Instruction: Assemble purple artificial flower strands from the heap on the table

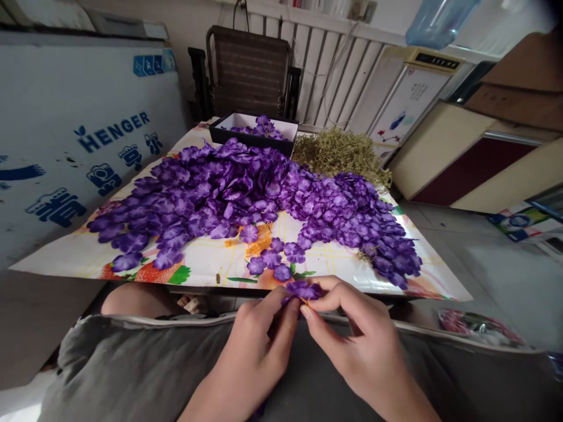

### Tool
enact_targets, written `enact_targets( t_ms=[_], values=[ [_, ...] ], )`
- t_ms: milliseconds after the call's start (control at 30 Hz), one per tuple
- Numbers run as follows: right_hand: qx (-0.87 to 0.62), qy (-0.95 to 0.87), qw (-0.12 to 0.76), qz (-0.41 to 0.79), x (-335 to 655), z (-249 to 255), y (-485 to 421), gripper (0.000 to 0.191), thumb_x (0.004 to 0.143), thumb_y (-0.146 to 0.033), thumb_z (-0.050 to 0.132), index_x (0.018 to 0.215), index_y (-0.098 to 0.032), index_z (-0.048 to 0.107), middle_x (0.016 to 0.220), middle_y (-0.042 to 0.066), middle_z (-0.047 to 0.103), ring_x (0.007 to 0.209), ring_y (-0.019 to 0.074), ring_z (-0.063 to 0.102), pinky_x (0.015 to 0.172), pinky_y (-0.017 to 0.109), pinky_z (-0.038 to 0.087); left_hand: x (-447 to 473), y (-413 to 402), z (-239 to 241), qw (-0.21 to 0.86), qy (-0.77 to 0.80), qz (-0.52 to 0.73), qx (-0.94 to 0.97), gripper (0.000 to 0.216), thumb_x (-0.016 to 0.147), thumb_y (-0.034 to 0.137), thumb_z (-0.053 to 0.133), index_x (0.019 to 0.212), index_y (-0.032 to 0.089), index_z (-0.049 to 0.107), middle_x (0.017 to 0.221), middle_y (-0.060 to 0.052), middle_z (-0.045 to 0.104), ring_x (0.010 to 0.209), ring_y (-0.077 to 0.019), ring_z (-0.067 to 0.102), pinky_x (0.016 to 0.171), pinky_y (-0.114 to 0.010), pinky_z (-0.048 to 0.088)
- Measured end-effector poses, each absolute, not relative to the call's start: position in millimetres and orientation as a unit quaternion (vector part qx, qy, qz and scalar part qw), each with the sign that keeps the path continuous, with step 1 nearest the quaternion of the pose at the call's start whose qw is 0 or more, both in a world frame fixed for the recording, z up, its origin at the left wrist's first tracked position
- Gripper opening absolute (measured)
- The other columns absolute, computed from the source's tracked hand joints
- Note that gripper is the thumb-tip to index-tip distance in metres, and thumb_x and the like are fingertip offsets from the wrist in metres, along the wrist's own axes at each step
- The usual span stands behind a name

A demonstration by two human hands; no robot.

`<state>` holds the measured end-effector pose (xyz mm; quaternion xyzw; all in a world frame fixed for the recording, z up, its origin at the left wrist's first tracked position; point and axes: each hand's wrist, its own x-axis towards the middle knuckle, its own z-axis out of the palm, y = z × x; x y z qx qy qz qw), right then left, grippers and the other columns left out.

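Both hands meet just below the table's near edge, over my lap. My left hand and my right hand are closed in pinches on one purple fabric flower, with a small orange piece between the fingertips. On the table ahead lies a large heap of purple fabric flowers. A few loose flowers lie close to my hands.
A black tray with more purple flowers stands at the table's far end, beside a pile of dry green stems. A chair stands behind. A white chest freezer is on the left, cabinets on the right.
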<state>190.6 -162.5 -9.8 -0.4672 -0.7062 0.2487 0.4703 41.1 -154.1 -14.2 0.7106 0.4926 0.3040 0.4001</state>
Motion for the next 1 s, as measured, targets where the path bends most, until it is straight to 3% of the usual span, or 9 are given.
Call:
enact_targets(
  t_ms=[400,500,600,700,767,867,933,1000],
  values=[
    [-0.485,-0.678,0.443,0.332,197.3,-8.8,-159.1,0.020,0.081,-0.013,0.060,0.067,-0.022,0.049,0.078,0.000,0.061,0.075,0.0159,0.062,0.070,0.027,0.049,35.3,-155.0,-14.9,0.349,0.452,0.233,0.787,0.016,0.092,0.017,0.036,0.090,0.018,0.052,0.072,-0.002,0.059,0.063,-0.0160,0.053,0.058,-0.025,0.037],
    [-0.505,-0.643,0.445,0.365,198.2,-11.5,-157.3,0.010,0.081,-0.017,0.061,0.083,-0.024,0.054,0.081,0.000,0.062,0.076,0.0156,0.062,0.070,0.026,0.050,35.3,-154.2,-15.4,0.362,0.435,0.198,0.800,0.018,0.092,0.016,0.033,0.095,0.017,0.051,0.080,-0.006,0.060,0.070,-0.0185,0.055,0.063,-0.027,0.039],
    [-0.511,-0.612,0.421,0.432,199.5,-12.9,-155.3,0.020,0.083,-0.019,0.060,0.101,-0.026,0.055,0.091,0.000,0.064,0.085,0.0161,0.062,0.075,0.026,0.050,34.4,-153.4,-16.6,0.372,0.432,0.184,0.801,0.021,0.094,0.018,0.030,0.090,0.017,0.050,0.082,-0.007,0.057,0.074,-0.0195,0.053,0.066,-0.029,0.040],
    [-0.504,-0.608,0.384,0.478,202.0,-13.5,-153.0,0.006,0.086,-0.019,0.057,0.089,-0.024,0.059,0.087,-0.001,0.063,0.083,0.0147,0.061,0.074,0.024,0.048,32.0,-152.4,-17.0,0.394,0.432,0.185,0.790,0.020,0.096,0.022,0.030,0.089,0.018,0.049,0.082,-0.005,0.056,0.075,-0.0181,0.052,0.068,-0.028,0.039],
    [-0.509,-0.604,0.396,0.468,204.4,-14.7,-151.4,0.007,0.087,-0.018,0.056,0.081,-0.023,0.057,0.081,-0.002,0.061,0.079,0.0135,0.059,0.072,0.023,0.047,30.2,-151.4,-16.2,0.432,0.421,0.193,0.774,0.017,0.097,0.022,0.032,0.104,0.020,0.048,0.083,-0.002,0.056,0.077,-0.0169,0.053,0.071,-0.027,0.040],
    [-0.498,-0.590,0.442,0.457,208.9,-17.2,-149.4,0.010,0.085,-0.018,0.059,0.077,-0.023,0.057,0.082,-0.002,0.061,0.080,0.0126,0.058,0.071,0.021,0.046,28.5,-149.9,-13.5,0.512,0.383,0.218,0.738,0.033,0.097,0.016,0.031,0.128,0.026,0.032,0.089,0.000,0.059,0.082,-0.0143,0.055,0.077,-0.025,0.042],
    [-0.468,-0.561,0.467,0.498,212.2,-18.2,-149.0,0.011,0.083,-0.019,0.064,0.075,-0.023,0.058,0.084,-0.002,0.062,0.081,0.0127,0.059,0.071,0.021,0.047,28.3,-149.3,-11.3,0.551,0.367,0.236,0.711,0.031,0.097,0.016,0.031,0.126,0.025,0.035,0.093,0.000,0.061,0.084,-0.0126,0.056,0.079,-0.023,0.043],
    [-0.424,-0.530,0.478,0.558,215.4,-17.8,-149.7,0.012,0.080,-0.020,0.068,0.073,-0.023,0.058,0.081,-0.002,0.062,0.078,0.0128,0.059,0.069,0.022,0.047,28.5,-149.4,-9.6,0.568,0.373,0.252,0.689,0.020,0.098,0.018,0.033,0.110,0.022,0.047,0.091,0.000,0.061,0.082,-0.0116,0.057,0.077,-0.021,0.044]
  ],
)
